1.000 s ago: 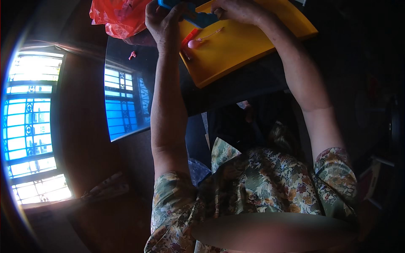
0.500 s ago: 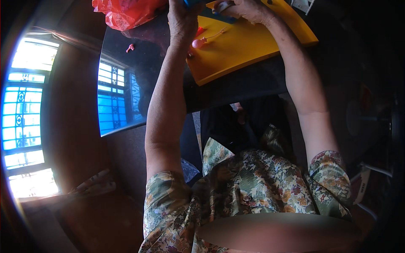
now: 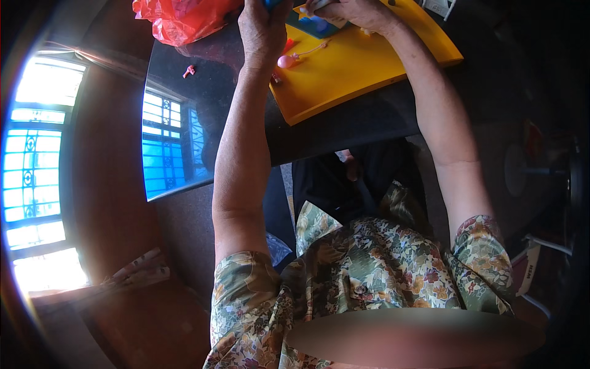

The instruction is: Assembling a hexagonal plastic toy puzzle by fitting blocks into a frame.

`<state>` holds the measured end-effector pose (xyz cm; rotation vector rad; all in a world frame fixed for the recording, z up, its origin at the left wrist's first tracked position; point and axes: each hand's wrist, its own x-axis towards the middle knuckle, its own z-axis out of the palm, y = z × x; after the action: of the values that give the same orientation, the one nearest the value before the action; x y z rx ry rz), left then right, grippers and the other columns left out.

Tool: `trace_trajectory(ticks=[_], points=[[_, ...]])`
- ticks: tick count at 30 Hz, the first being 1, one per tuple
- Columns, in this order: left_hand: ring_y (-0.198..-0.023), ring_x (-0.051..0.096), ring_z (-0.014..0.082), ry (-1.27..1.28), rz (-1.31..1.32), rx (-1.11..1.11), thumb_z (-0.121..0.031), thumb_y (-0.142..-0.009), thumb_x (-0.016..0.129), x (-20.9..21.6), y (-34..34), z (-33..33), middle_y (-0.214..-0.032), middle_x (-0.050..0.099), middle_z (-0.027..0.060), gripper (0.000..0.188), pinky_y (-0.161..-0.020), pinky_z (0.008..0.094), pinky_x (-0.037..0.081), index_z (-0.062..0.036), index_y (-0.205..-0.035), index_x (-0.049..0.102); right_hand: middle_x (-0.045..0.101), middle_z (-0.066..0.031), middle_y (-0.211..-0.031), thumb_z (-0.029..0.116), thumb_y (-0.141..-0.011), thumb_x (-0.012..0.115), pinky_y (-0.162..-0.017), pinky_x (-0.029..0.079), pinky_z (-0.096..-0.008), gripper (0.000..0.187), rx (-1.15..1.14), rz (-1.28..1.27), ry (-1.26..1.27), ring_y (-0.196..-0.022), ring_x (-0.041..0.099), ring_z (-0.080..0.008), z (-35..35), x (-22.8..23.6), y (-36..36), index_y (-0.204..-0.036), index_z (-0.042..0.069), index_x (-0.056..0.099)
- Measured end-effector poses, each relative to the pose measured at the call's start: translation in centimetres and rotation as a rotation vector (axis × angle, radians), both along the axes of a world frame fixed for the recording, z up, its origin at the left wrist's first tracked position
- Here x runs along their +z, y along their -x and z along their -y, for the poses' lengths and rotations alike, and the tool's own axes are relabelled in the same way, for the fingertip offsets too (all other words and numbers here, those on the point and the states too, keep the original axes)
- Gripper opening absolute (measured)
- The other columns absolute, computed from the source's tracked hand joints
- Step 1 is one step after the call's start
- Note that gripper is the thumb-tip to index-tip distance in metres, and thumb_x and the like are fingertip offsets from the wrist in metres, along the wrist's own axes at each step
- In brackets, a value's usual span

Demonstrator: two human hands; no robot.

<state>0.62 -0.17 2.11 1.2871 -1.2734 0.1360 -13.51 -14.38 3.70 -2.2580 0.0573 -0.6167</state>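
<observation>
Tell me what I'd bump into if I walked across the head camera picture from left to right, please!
You'd meet: barred window → red plastic bag → the person's left hand → the person's right hand → a white object at the top edge.

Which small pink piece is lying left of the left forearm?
The small irregular pink piece on the glossy black table; the rounded pink piece lies right of that forearm, on the yellow flat tray.
</observation>
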Motion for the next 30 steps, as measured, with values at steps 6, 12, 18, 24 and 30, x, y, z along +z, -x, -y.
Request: trace_trajectory(ticks=[6,12,18,24,30], points=[[-0.106,0.061,0.0231,-0.023,-0.014,-0.014,0.003,-0.085,0.061,0.3,0.8,0.3,-0.115,0.064,0.0123,0.052,-0.090,0.0343,0.048,-0.0088,-0.133,0.047,0.062,-0.0116,-0.090,0.012,-0.083,0.071,-0.075,0.049,-0.0348,0.017,-0.130,-0.003,0.168,-0.086,0.064,-0.0237,-0.5,-1.5,-0.8,-0.097,0.003,0.070],[-0.106,0.061,0.0231,-0.001,0.002,-0.038,0.005,-0.085,0.061,0.5,0.3,-0.3,-0.115,0.064,0.0124,0.052,-0.090,0.0342,0.048,-0.0086,-0.133,0.047,0.063,-0.0109,-0.090,0.008,-0.080,0.071,-0.075,0.048,-0.0340,0.013,-0.054,-0.175,-0.007,-0.088,0.063,-0.0247,-0.5,1.2,0.5,-0.090,0.002,0.072],[-0.104,0.061,0.0233,-0.047,-0.027,-0.012,0.004,-0.085,0.061,0.2,0.2,0.0,-0.115,0.064,0.0128,0.052,-0.088,0.0347,0.049,-0.0092,-0.134,0.047,0.061,-0.0120,-0.092,0.007,-0.082,0.072,-0.078,0.048,-0.0363,0.010,-0.239,-0.327,0.349,-0.088,0.062,-0.0259,-1.4,1.2,0.7,-0.091,0.003,0.071],[-0.104,0.061,0.0235,-0.051,0.014,0.042,0.003,-0.084,0.063,0.6,0.4,0.6,-0.114,0.064,0.0134,0.053,-0.087,0.0353,0.050,-0.0090,-0.133,0.047,0.061,-0.0121,-0.091,0.005,-0.081,0.071,-0.079,0.048,-0.0381,0.011,-0.087,-0.215,0.020,-0.092,0.062,-0.0265,1.4,-0.4,0.6,-0.092,0.003,0.071],[-0.105,0.061,0.0231,-0.046,-0.012,0.006,0.004,-0.084,0.062,0.3,0.5,0.3,-0.115,0.064,0.0130,0.053,-0.088,0.0349,0.049,-0.0090,-0.133,0.047,0.059,-0.0098,-0.089,0.003,-0.081,0.069,-0.061,0.048,-0.0334,0.008,-0.190,-0.088,0.403,-0.072,0.063,-0.0206,1.1,-1.2,0.2,-0.090,0.002,0.070]])
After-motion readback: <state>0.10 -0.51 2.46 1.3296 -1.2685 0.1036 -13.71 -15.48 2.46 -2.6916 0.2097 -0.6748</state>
